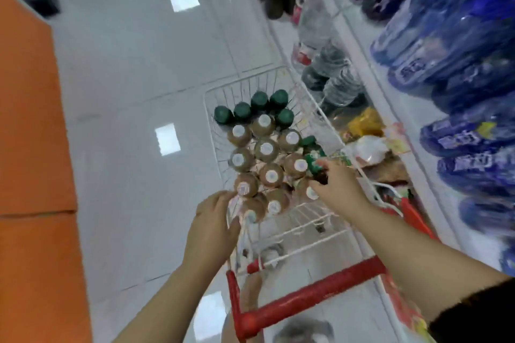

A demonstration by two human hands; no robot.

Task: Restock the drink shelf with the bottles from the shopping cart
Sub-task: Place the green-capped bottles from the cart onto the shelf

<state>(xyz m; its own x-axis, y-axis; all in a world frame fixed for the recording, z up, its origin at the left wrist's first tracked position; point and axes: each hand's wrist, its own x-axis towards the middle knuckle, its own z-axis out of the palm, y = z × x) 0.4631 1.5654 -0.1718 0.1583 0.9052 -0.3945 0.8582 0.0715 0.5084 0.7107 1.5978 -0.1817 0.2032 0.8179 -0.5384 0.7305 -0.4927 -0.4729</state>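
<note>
Pick step. Your right hand (337,185) pinches a green-capped bottle (312,163) at the shopping cart (211,108) right wall. Brown bottles (266,149) are packed just left of it. Your left hand (213,221) is on the near-left rim; blur hides whether it grips. The drink shelf (401,120) is right of your right hand. Next, likely: lift straight up clear of the neighbours, then swing right.

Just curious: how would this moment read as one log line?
stage: picking from cart | right hand: grips green-capped bottle | left hand: on cart rim | brown bottles: in cart
</note>
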